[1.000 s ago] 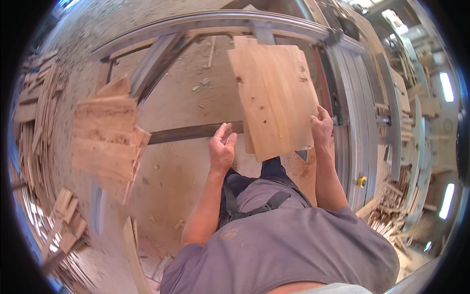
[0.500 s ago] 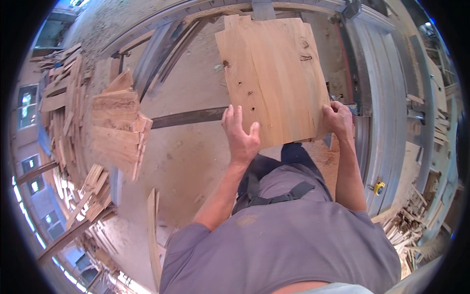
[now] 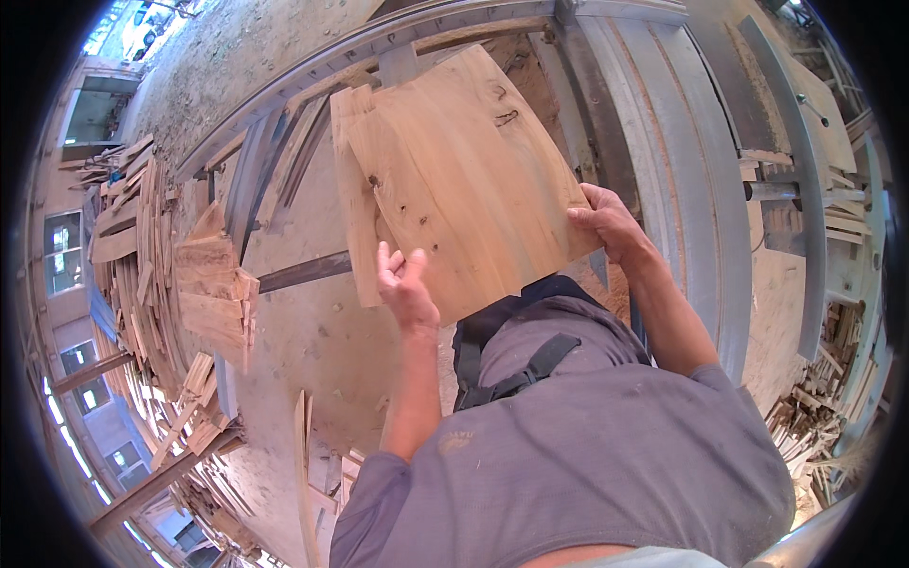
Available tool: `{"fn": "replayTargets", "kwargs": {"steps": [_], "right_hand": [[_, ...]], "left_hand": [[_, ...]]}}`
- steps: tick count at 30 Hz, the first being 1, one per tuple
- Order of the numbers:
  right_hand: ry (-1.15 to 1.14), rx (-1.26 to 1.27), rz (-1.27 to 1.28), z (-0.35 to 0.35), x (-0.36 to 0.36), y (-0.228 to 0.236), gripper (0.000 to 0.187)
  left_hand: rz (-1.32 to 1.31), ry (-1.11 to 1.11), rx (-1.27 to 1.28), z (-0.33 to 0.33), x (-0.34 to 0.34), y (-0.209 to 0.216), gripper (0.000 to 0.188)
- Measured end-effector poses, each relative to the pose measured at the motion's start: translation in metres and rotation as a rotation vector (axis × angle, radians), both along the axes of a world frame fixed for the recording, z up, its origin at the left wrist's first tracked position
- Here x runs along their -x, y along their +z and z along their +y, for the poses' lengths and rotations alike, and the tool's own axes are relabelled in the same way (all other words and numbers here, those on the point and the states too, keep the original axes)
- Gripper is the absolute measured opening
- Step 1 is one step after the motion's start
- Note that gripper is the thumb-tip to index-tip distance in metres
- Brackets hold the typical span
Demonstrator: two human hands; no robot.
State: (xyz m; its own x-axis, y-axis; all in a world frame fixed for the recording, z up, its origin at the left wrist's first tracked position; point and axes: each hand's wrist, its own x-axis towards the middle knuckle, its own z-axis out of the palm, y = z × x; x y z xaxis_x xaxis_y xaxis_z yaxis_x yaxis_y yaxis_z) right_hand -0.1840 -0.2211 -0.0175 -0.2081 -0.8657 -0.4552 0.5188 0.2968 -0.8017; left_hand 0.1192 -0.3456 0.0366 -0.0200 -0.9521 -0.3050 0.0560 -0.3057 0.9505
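A wide, pale wooden board (image 3: 473, 180) with knots and small holes lies tilted in front of me. Along its left side, part of another wooden board (image 3: 352, 204) shows from beneath it. My right hand (image 3: 611, 224) grips the top board at its lower right edge, thumb on the upper face and fingers partly hidden. My left hand (image 3: 409, 289) is at the lower left edge, its fingers raised and apart over the wood; whether it touches the boards is hard to tell.
To the left rests a stack of wooden boards (image 3: 210, 289), with a large heap of offcuts (image 3: 128, 237) beyond. A metal machine bed (image 3: 663, 142) runs along the right. A dark bar (image 3: 303, 272) crosses to the boards from the left. More scrap wood (image 3: 814, 407) lies at the lower right.
The top board has turned and shifted left, uncovering more of the board beneath. Both hands have moved left with it, the right still gripping its edge. My view has swung to the right.
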Motion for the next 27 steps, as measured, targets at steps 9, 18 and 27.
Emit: {"fn": "replayTargets", "kwargs": {"steps": [9,18,27], "right_hand": [[-0.059,0.169,0.217,0.047,0.065,0.049,0.044],[-0.303,0.284,0.461,0.114,0.155,0.116,0.032],[-0.347,0.233,1.642,0.15,0.14,0.17,0.023]], "left_hand": [[0.359,0.032,-0.163,-0.002,0.071,0.009,0.082],[0.646,-0.562,-0.243,-0.021,0.179,0.041,0.038],[0.97,-0.981,0.152,-0.11,0.241,0.024,0.066]]}}
